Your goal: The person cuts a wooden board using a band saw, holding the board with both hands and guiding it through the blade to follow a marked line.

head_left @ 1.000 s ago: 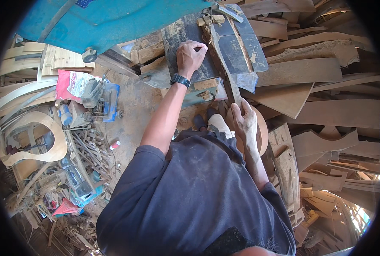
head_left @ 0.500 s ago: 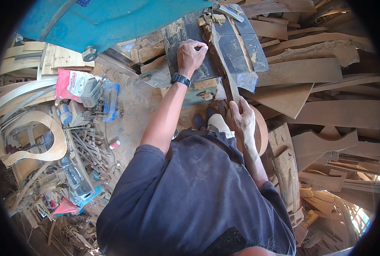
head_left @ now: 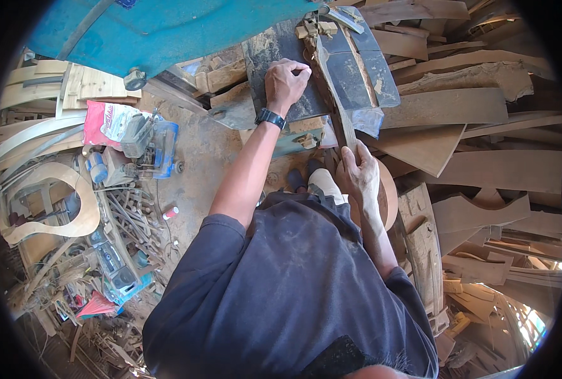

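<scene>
A long, narrow wooden board [head_left: 336, 114] with a rough, dark edge lies lengthwise on the black machine table [head_left: 351, 79], its near end sticking out toward me. Around that near end my right hand [head_left: 364, 177] is closed, thumb on top. My left hand [head_left: 286, 85], with a dark watch on the wrist, is at the table just left of the board. Its fingers are curled in, the thumb and forefinger close to the board's left edge. Whatever these fingers hold, if anything, is hidden. At the board's far end sits a small wooden block [head_left: 315, 29].
A large blue machine housing [head_left: 186, 31] rises at the far left of the table. Curved wooden pieces [head_left: 445, 107] are piled along the right. To the left lie a motor tool [head_left: 145, 142], a red-and-white bag [head_left: 108, 121], a curved wooden frame [head_left: 85, 218] and scrap sticks.
</scene>
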A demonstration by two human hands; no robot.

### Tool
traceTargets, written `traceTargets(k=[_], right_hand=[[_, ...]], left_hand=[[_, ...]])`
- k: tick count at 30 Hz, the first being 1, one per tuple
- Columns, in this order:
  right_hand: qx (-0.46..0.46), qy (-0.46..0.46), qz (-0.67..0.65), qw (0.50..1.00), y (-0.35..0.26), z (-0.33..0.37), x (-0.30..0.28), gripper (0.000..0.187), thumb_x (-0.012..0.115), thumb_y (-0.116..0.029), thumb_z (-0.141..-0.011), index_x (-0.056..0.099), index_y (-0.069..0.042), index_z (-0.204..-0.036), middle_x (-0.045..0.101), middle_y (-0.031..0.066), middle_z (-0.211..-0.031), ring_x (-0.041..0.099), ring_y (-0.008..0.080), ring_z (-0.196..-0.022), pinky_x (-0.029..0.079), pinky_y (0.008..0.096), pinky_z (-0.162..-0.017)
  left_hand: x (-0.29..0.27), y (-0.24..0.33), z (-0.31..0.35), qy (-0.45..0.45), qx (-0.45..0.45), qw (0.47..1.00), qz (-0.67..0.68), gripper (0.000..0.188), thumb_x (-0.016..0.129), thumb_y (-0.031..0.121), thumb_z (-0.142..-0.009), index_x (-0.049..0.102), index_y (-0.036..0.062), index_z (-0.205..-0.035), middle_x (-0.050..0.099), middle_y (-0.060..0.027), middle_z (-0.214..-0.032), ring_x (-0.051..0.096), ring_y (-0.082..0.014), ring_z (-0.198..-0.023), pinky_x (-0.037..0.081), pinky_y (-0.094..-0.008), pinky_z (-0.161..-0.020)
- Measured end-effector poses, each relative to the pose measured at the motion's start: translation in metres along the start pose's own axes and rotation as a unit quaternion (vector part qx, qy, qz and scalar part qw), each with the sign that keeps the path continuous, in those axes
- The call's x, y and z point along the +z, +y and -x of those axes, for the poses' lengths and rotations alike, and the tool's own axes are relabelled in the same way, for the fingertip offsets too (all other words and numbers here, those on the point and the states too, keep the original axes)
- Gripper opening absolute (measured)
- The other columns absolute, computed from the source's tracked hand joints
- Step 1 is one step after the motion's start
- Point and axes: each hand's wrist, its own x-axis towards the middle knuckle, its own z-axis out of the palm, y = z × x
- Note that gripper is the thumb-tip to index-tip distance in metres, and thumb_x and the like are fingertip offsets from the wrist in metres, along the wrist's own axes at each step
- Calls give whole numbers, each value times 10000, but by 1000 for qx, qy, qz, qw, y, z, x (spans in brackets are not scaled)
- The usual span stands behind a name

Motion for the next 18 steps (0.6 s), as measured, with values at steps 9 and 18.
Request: traceTargets(k=[9,18], right_hand=[[-4,4,-5,1000,20,-7,-6,375,635,-273,-1007,667,-33,-1294,756,196,-976,737,247,-906,547,365,-825],[15,-9,-13,1000,3,-12,-14,395,642,-280,-1004,666,-26,-1305,768,201,-1017,745,246,-955,542,367,-869]], left_hand=[[-1,-2,0,4,4,1000,3,193,763,279,-837,821,106,-900,767,-114,-987,707,-312,-962,541,-408,-903],[2,-1,0,5,5,1000,5,160,747,259,-828,820,125,-875,759,-100,-958,680,-321,-982,531,-416,-919]])
